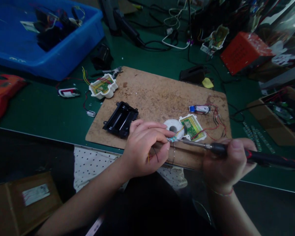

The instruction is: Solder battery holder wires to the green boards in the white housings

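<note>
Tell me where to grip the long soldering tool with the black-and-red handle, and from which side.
Take the black-and-red handle, coming from the picture's right: its free end points that way, while the thin metal shaft runs left toward the left hand. Wrap it behind the shaft, which may be hot, as the right hand does.

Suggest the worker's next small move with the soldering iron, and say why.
Probably steady the soldering iron against the small board: the right grip holds it with the tip at or near that board, and the left grip is right beside the board.
</note>
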`<state>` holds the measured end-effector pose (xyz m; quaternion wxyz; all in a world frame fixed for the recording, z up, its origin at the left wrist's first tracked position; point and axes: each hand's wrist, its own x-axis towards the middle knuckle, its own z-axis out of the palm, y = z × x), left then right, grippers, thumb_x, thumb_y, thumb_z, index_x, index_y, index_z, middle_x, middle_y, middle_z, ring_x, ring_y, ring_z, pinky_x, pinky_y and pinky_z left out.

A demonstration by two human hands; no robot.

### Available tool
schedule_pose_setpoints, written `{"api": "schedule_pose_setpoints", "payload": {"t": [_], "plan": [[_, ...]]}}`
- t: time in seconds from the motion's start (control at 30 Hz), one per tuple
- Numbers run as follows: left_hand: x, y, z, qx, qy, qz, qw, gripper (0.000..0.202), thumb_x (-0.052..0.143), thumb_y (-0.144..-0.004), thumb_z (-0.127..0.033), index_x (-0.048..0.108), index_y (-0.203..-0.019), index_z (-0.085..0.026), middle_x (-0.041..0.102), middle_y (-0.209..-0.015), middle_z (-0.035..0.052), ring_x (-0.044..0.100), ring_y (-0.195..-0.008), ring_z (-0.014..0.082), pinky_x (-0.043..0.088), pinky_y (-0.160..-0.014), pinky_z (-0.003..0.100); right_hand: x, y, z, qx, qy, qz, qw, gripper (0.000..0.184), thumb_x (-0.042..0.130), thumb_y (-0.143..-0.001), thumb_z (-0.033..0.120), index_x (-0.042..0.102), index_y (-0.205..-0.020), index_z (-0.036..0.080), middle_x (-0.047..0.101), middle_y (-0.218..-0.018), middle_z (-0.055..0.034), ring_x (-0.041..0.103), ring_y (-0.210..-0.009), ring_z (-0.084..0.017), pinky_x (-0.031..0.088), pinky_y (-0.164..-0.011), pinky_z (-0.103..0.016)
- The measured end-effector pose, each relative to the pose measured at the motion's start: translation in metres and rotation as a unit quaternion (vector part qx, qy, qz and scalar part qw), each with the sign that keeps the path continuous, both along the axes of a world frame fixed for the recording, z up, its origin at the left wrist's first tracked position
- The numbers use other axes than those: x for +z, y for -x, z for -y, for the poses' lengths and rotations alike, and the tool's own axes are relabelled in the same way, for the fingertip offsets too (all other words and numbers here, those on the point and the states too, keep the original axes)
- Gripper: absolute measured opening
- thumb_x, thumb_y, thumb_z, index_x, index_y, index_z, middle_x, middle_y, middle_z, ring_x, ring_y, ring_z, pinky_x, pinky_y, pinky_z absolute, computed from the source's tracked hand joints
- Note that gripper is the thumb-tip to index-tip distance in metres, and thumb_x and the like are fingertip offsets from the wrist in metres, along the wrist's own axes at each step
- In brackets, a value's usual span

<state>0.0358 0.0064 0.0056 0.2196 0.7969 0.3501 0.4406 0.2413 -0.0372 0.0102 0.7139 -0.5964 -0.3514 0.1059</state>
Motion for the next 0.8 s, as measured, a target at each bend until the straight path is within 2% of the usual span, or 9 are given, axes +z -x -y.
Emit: {"api": "schedule_pose_setpoints", "payload": {"t": [0.3,0.5,0.8], "plan": [[-0.001,-0.001,0.0,0.0,-0.004,0.006,1.0,0.009,0.068,-0.088,-0.017,0.063,-0.089,-0.024,0.083,-0.102,-0.0031,0.075,-0.106,0.0229,0.044,-0.102,0.048,-0.005,-0.001,0.002,-0.02,0.038,0.037,0.998,0.023,0.064,-0.081,0.036,0.052,-0.066,0.024,0.045,-0.061,0.0051,0.046,-0.051,-0.011,0.037,-0.052,-0.028],[0.0,-0.001,0.0,0.001,0.001,-0.004,1.0,0.008,0.068,-0.088,-0.018,0.063,-0.089,-0.025,0.083,-0.103,-0.0023,0.075,-0.107,0.0237,0.045,-0.102,0.048,-0.01,-0.003,0.002,-0.026,0.028,0.038,0.999,0.025,0.067,-0.08,0.038,0.053,-0.064,0.024,0.046,-0.061,0.0046,0.045,-0.053,-0.012,0.036,-0.053,-0.03],[0.0,-0.002,-0.001,0.0,-0.008,0.01,1.0,0.009,0.068,-0.087,-0.017,0.063,-0.088,-0.024,0.083,-0.101,-0.0035,0.076,-0.105,0.0229,0.045,-0.101,0.048,-0.009,-0.003,0.003,-0.014,0.039,0.055,0.998,0.024,0.065,-0.082,0.039,0.052,-0.066,0.025,0.045,-0.06,0.005,0.045,-0.051,-0.012,0.036,-0.052,-0.03]]}}
